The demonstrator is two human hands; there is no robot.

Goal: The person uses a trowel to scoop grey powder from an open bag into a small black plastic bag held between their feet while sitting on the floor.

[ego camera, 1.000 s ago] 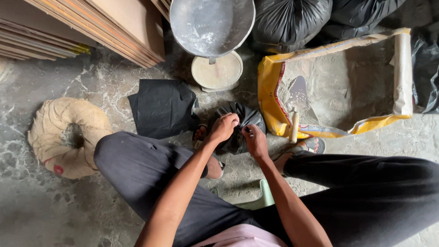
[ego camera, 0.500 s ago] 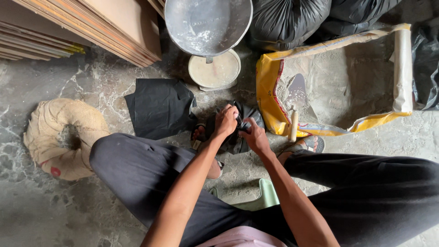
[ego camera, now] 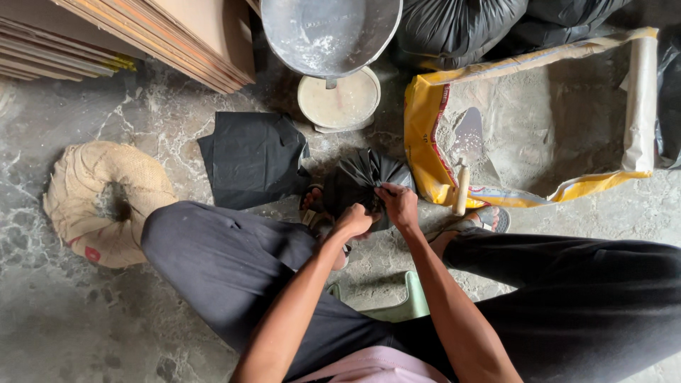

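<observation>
Both my hands, left hand (ego camera: 352, 218) and right hand (ego camera: 399, 204), pinched shut on gathered neck of small black plastic bag (ego camera: 362, 181) sitting on floor between my knees; thin, soft, slippery film, likely bottom-heavy, best held at bunched neck.

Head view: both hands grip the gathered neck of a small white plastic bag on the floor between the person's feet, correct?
Not quite. The head view shows both the left hand and right hand at the gathered neck of the small bag, but that bag is black, not white.
</observation>
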